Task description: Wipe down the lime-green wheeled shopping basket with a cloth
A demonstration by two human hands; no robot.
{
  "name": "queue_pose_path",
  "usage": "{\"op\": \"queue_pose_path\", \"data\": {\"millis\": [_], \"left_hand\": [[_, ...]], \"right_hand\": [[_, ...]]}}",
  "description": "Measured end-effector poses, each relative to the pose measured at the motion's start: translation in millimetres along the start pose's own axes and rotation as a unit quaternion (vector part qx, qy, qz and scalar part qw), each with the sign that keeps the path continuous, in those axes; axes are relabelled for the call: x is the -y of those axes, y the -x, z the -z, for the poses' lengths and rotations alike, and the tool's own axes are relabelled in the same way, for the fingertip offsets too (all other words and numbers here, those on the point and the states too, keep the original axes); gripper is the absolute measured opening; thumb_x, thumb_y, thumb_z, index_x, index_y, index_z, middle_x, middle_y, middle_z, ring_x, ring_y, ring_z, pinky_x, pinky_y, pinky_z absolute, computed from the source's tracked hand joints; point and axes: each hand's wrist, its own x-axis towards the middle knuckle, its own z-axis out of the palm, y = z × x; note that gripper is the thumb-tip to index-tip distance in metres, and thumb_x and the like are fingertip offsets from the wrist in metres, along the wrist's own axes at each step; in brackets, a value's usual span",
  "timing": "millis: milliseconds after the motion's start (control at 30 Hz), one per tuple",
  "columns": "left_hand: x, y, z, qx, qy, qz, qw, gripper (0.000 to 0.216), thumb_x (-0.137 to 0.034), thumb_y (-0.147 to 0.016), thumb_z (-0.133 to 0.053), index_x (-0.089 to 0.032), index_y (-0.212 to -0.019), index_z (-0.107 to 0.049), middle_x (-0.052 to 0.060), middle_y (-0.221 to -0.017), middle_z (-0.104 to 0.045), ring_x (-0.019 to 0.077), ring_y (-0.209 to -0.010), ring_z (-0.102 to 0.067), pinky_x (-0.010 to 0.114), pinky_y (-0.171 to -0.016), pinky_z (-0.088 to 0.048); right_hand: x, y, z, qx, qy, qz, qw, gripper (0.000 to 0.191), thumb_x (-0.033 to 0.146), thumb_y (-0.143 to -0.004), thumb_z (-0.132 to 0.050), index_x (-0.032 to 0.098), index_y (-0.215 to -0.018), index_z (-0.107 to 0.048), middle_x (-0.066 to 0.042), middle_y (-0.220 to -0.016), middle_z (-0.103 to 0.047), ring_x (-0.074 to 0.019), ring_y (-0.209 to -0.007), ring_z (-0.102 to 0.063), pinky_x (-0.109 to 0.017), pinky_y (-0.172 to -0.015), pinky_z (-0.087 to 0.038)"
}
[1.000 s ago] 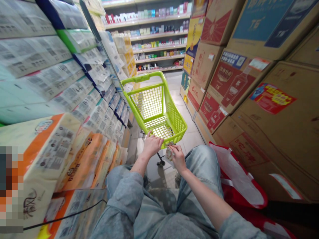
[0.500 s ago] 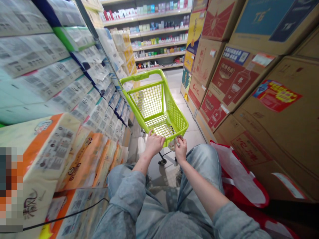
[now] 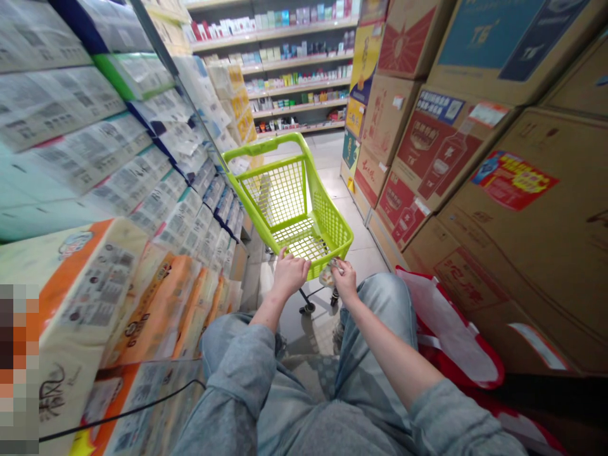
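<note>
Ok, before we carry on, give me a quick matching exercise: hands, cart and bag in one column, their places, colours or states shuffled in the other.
Column one:
1. Left hand
2. Right hand
3. Cart
4. Bag

Column two:
A. Yellow-green, ahead of the knees
B. Pinching a crumpled wad
C. Red and white, beside the right leg
D. At the near rim, nothing seen pinched

Pairs: 1-D, 2-B, 3-A, 4-C

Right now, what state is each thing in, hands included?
Green cart: standing upright.
Left hand: resting on the cart's near rim.
Crumpled item: bunched up, partly hidden; material unclear.
Right hand: pinching the crumpled item.
Red bag: mouth open.
Wrapped packs: stacked.
Cartons: stacked, apparently closed.
</note>
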Motion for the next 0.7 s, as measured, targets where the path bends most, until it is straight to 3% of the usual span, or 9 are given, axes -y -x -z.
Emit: {"op": "queue_pose_path", "data": {"millis": [100,200,300,467,700], "left_hand": [[-0.6,0.1,0.6,-0.001,0.000,0.002,1.000,0.047,-0.035,-0.096,-0.031,-0.021,-0.068,-0.066,0.005,-0.072,-0.071,0.0194,-0.076,-0.061,0.048,-0.109,-0.026],[-2.4,0.0,0.7,0.001,0.000,0.001,1.000,0.047,-0.035,-0.096,-0.031,-0.020,-0.069,-0.066,0.005,-0.071,-0.070,0.0193,-0.075,-0.061,0.048,-0.108,-0.026],[-5.5,-0.5,-0.6,-0.003,0.011,-0.005,1.000,0.046,-0.034,-0.096,-0.031,-0.020,-0.071,-0.067,0.004,-0.071,-0.070,0.0194,-0.075,-0.060,0.049,-0.108,-0.026],[-8.4,-2.0,-2.7,-0.013,0.016,0.000,1.000,0.044,-0.034,-0.095,-0.033,-0.020,-0.070,-0.066,0.005,-0.071,-0.070,0.0194,-0.075,-0.060,0.049,-0.108,-0.025],[-7.9,-2.3,-1.4,-0.010,0.017,0.003,1.000,0.044,-0.033,-0.095,-0.032,-0.020,-0.070,-0.066,0.005,-0.072,-0.071,0.0195,-0.075,-0.060,0.049,-0.108,-0.025]], "right_hand": [[-4.7,3.0,9.7,0.027,-0.048,-0.056,0.997,0.029,0.035,-0.073,-0.053,0.016,-0.088,-0.069,-0.005,-0.083,-0.068,-0.0195,-0.078,-0.063,-0.031,-0.073,-0.050],[-9.0,1.3,15.7,-0.012,-0.076,-0.094,0.993,0.038,0.043,-0.074,-0.053,0.015,-0.096,-0.067,-0.005,-0.079,-0.070,-0.0180,-0.069,-0.063,-0.028,-0.064,-0.050],[-9.2,-8.5,13.5,-0.047,-0.072,-0.090,0.992,0.046,0.050,-0.075,-0.054,0.014,-0.099,-0.066,-0.006,-0.081,-0.071,-0.0179,-0.070,-0.063,-0.027,-0.062,-0.049],[-7.1,-19.7,11.3,-0.034,-0.038,-0.080,0.996,0.048,0.056,-0.075,-0.052,0.013,-0.089,-0.067,-0.006,-0.071,-0.069,-0.0196,-0.068,-0.063,-0.028,-0.060,-0.049],[-2.8,9.7,10.2,0.018,-0.011,-0.063,0.998,0.038,0.048,-0.076,-0.054,0.015,-0.088,-0.067,-0.005,-0.077,-0.069,-0.0188,-0.070,-0.061,-0.026,-0.062,-0.048]]}}
